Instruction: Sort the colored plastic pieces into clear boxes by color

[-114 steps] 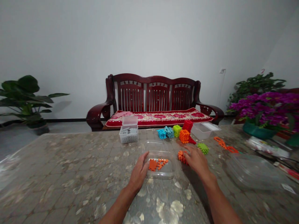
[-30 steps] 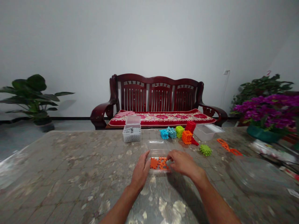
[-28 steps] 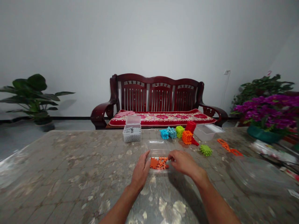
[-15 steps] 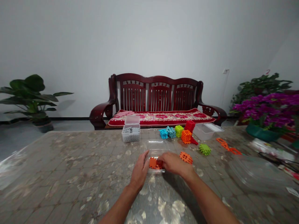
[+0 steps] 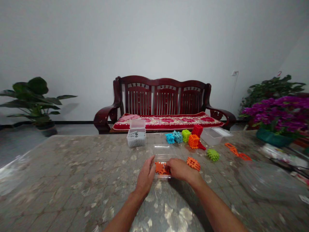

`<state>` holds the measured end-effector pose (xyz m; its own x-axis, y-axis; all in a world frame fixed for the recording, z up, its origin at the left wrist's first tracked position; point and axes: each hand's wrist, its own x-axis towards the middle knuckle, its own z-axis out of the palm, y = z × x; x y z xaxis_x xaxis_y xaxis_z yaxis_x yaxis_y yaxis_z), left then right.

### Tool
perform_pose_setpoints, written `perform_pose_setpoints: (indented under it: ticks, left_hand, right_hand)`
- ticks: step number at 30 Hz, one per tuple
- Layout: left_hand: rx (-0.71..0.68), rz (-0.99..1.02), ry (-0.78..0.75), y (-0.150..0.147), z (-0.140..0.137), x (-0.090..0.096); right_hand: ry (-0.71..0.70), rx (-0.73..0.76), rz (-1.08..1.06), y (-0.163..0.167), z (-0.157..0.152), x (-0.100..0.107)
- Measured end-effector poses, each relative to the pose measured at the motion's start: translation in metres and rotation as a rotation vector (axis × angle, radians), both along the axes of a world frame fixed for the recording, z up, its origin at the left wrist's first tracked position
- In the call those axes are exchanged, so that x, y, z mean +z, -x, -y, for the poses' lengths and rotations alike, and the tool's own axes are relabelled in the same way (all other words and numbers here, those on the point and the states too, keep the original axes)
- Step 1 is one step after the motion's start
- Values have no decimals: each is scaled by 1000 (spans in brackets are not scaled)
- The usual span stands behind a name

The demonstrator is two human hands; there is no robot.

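A clear plastic box [image 5: 162,177] with its hinged lid [image 5: 161,149] raised stands in front of me. Flat orange toothed building pieces [image 5: 159,168] lie inside it. My left hand [image 5: 145,177] rests along the box's left side, fingers stretched out and nothing in them. From the right, my right hand [image 5: 180,168] reaches into the box with curled fingers among the orange pieces; its fingertips are hidden, so any piece in them cannot be made out. Just beyond that hand is an orange lattice block [image 5: 193,163].
Blue [image 5: 170,138], lime [image 5: 186,135], orange [image 5: 193,141] and red [image 5: 197,130] blocks stand at the back. A tub of grey pieces [image 5: 136,139] is left of them. Rightward lie a green block [image 5: 213,155], orange linked pieces [image 5: 238,153] and a clear lid-like container [image 5: 267,180].
The orange pieces in the box have shifted under my right fingers. Both hands stay nearly where they were. The whole view has moved slightly.
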<state>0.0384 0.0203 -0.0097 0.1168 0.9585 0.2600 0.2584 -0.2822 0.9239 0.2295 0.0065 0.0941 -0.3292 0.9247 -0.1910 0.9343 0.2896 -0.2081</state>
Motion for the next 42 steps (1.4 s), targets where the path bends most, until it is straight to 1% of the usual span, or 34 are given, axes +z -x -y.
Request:
perform_pose_setpoints:
  ticks: [3,8,13,15,20,24,29,34,39,42]
  left_hand:
    - [0,17,-6,0,0,-1]
    - [10,9,-19,0,0,-1]
    - [8,-12,-26,0,0,1]
    - [6,-8,-17,0,0,1]
    - [12,-22,-20,1,1,2]
    - [12,-28,-23,1,1,3]
    - [30,-25,-35,0,0,2]
    - [22,-29,-35,0,1,3]
    - [25,-49,-42,0,1,2]
    - [20,-65,-42,0,1,3]
  right_hand:
    - [27,-8,-51,-2,1,-2]
    - [-14,-40,-77,-3,3,-2]
    - [-3,17,-111,-4,2,-4]
    - [3,15,-115,-5,0,-4]
    - [37,-25,-74,-6,-3,-4]
    - [22,-24,-46,-6,-1,-4]
    - [25,18,-12,-6,3,1]
    - [17,-9,-27,-5,1,2]
    - [51,-39,102,-2,1,6]
    - [81,-32,111,-2,0,9]
